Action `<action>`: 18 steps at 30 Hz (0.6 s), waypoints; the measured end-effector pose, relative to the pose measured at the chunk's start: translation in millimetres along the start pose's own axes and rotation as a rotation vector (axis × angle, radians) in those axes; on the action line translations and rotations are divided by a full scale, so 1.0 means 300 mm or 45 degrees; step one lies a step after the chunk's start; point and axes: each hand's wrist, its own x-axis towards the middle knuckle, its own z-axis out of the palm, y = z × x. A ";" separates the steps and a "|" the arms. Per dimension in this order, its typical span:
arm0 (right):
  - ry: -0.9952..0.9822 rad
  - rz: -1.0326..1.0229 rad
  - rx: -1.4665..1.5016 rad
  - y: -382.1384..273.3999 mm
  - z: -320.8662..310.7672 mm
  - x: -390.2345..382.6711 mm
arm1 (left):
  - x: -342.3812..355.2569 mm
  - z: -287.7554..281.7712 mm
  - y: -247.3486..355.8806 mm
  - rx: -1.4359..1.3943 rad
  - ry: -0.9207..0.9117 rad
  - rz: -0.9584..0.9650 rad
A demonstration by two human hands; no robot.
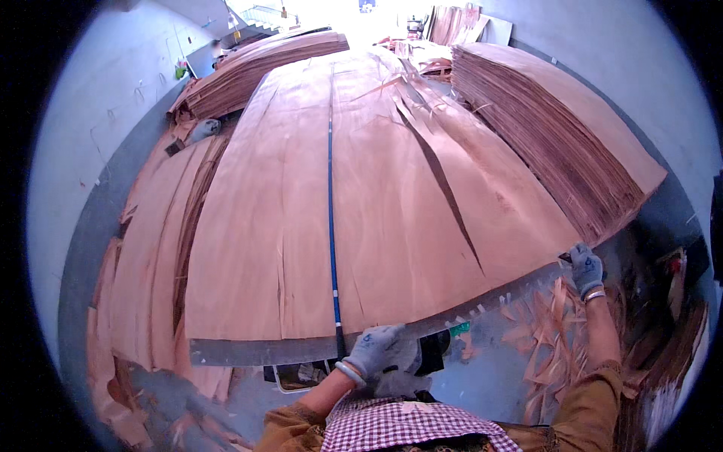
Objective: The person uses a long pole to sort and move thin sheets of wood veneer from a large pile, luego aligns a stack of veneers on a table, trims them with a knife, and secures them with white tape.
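A wide sheet of thin wood veneer point(399, 233) covers the table in front of me, with a long dark split in its right half. Down its length lies a thin blue rod point(331, 203), its dark near end just left of my left hand point(374, 348). That hand, in a grey glove, is at the table's front edge; its fingers are partly hidden. At the veneer's near right corner, my gloved right hand point(587, 270) is closed round a small dark tool point(565, 257), mostly covered by the fingers.
Tall veneer stacks stand at the right point(550, 128) and far left point(263, 68). Lower veneer sheets point(151, 248) lie along the left side. Torn veneer strips point(553, 324) litter the floor below my right arm. The table's grey front edge point(256, 352) borders the sheet.
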 end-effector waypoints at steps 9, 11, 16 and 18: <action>-0.017 -0.010 0.651 -0.462 0.032 -0.122 | -0.211 -0.115 -0.045 0.617 0.276 -0.643; -0.016 -0.123 0.785 -0.604 0.028 -0.127 | -0.239 -0.083 -0.094 0.637 0.236 -0.732; -0.257 -0.210 0.587 -0.799 0.038 -0.135 | -0.195 -0.076 -0.103 0.513 -0.033 -0.950; -0.323 -0.252 0.679 -0.781 0.085 -0.141 | -0.185 -0.084 -0.116 0.515 -0.067 -0.914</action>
